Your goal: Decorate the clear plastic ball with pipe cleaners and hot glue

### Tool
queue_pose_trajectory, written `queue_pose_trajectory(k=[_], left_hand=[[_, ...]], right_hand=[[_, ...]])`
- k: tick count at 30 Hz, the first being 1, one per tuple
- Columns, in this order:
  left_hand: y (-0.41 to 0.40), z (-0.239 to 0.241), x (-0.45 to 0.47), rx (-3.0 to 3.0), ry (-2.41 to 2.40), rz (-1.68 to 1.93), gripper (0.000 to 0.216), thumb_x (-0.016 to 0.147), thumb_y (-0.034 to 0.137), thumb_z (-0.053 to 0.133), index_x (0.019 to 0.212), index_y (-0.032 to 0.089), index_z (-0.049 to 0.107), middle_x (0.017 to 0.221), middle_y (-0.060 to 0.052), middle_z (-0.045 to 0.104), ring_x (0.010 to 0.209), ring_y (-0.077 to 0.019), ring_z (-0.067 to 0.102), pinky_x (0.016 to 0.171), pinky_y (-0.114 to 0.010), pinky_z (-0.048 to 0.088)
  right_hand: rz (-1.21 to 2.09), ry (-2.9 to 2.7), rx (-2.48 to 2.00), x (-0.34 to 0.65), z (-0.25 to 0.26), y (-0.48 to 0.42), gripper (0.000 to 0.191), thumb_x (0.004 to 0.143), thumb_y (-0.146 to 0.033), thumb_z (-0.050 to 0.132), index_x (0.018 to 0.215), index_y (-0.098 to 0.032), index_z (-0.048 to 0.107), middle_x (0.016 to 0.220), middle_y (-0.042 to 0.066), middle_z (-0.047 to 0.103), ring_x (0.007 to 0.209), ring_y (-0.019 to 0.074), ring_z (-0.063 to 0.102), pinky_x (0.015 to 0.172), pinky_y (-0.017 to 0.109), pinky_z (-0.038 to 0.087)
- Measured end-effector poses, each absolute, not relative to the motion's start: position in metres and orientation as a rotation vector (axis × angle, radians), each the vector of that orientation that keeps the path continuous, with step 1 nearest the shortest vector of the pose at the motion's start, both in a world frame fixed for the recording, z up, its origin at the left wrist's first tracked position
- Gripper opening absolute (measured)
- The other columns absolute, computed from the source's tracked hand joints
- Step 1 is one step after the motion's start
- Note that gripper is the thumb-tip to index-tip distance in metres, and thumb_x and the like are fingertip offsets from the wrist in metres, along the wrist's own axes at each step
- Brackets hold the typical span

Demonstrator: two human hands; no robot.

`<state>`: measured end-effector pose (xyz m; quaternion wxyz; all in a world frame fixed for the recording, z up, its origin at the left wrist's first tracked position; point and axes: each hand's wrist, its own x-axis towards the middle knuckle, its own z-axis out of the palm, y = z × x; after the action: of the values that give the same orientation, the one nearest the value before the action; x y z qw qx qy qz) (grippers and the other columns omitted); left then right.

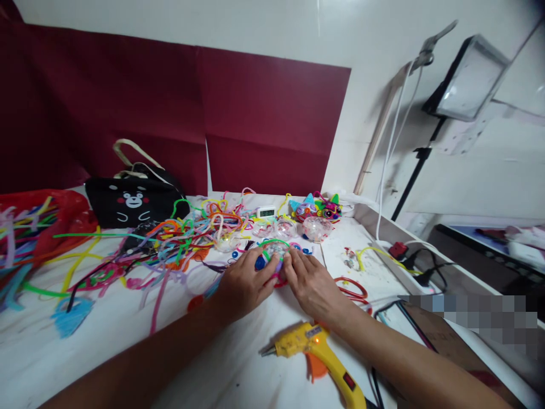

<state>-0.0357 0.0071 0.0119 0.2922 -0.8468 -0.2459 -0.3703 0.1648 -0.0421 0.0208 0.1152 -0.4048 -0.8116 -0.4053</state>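
Both hands meet at a small round craft piece (276, 248) of clear plastic edged with a green pipe cleaner, with blue, purple and red bits around it. My left hand (244, 281) presses its left side, fingers bent and thumb on the near part. From the right, my right hand (310, 279) has its fingers closed together against it. Both hands cover much of the piece. Nearer to me, below the right wrist, lies a yellow hot glue gun (309, 341), its nozzle pointing left and a small light glowing. An orange felt-like scrap (315, 368) lies partly under it.
Pipe cleaners (183, 233) pile up to the left, beside a red plastic bag (70, 218) and a black bear-face bag (134, 199). Behind the hands stand a small digital timer (266, 212), a clear dome (317, 228) and decorated masks (313, 208). A power strip (411, 264) edges the right.
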Motion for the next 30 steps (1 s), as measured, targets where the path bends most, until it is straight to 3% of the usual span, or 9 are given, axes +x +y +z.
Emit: queue_pose_trajectory(k=[8, 30], left_hand=[[0.0027, 0.0124, -0.0328, -2.240, -0.682, -0.986, 0.036, 0.088, 0.026, 0.054, 0.121, 0.015, 0.062, 0.112, -0.020, 0.060, 0.102, -0.0286, 0.063, 0.080, -0.040, 0.059], [0.0008, 0.0099, -0.0346, -2.315, -0.685, -1.005, 0.037, 0.087, 0.024, 0.056, 0.122, 0.013, 0.061, 0.116, -0.021, 0.056, 0.108, -0.0315, 0.059, 0.087, -0.046, 0.058]], right_hand=[[-1.110, -2.383, -1.232, 0.1633, 0.0158, -0.0421, 0.039, 0.089, -0.009, 0.047, 0.126, 0.005, 0.052, 0.131, 0.035, 0.056, 0.122, 0.0372, 0.058, 0.093, 0.047, 0.051], [-1.098, -2.323, -1.152, 0.1627, 0.0131, -0.0418, 0.037, 0.087, -0.009, 0.047, 0.120, 0.005, 0.056, 0.125, 0.035, 0.060, 0.115, 0.0388, 0.062, 0.090, 0.047, 0.053]])
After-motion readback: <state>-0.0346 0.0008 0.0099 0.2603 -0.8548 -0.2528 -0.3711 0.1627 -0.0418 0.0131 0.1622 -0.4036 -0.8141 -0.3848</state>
